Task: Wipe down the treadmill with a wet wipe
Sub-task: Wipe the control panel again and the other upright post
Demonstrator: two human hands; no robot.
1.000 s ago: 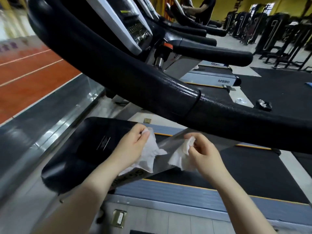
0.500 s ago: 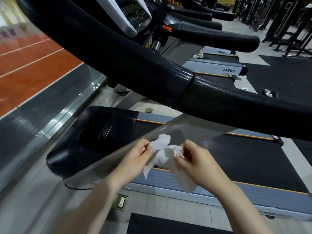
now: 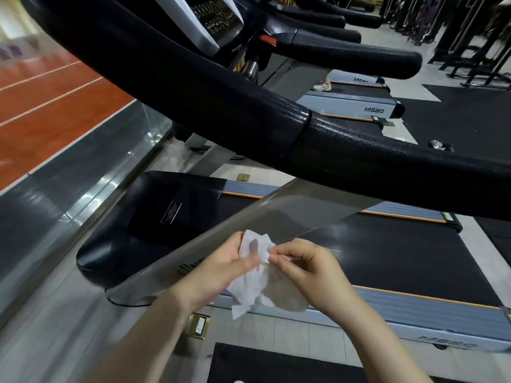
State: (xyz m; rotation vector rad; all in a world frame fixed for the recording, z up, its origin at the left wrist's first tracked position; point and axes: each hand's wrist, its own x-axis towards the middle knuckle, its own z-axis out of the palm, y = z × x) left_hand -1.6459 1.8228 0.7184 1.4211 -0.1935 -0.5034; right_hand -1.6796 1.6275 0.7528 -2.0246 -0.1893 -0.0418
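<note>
The left hand (image 3: 221, 265) pinches the upper edge of the white wet wipe (image 3: 255, 275), which hangs crumpled with its long axis roughly vertical, over the treadmill (image 3: 171, 214) near its front corner; the right hand (image 3: 307, 268) pinches its right side.

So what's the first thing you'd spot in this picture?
A fat black handrail sweeps across the top. Below it, near the middle, the left hand and right hand hold a crumpled white wet wipe between them, above the treadmill's grey side rail.
</note>
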